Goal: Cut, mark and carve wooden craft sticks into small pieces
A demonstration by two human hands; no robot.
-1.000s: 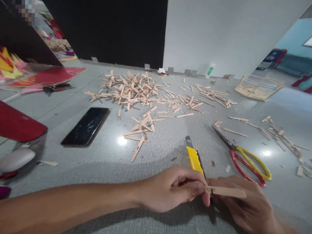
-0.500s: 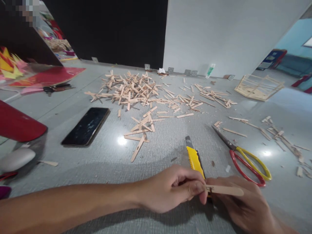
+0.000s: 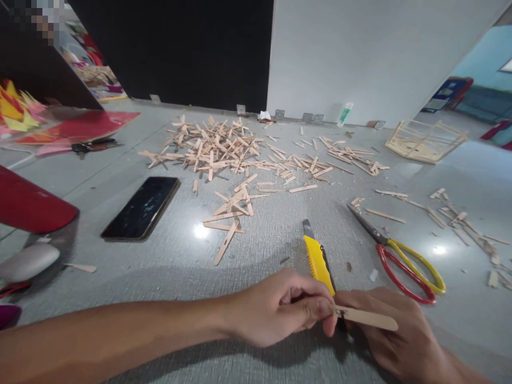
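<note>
My left hand (image 3: 280, 309) is closed in a pinch on the left end of a flat wooden stick (image 3: 366, 318) held low at the front. My right hand (image 3: 404, 336) lies under and behind the same stick, fingers curled against it; whether it grips the stick or the yellow utility knife (image 3: 318, 256) that pokes out just above both hands I cannot make out. The knife's blade end points away from me.
Red-and-yellow scissors (image 3: 400, 253) lie to the right. A black phone (image 3: 142, 207) lies to the left. Several wooden sticks (image 3: 216, 146) are heaped further back, with scraps at the right. A stick frame (image 3: 424, 141) stands far right. Red card (image 3: 32, 205) lies left.
The stick has tilted slightly, its right end dipping lower. Both hands stay almost in place.
</note>
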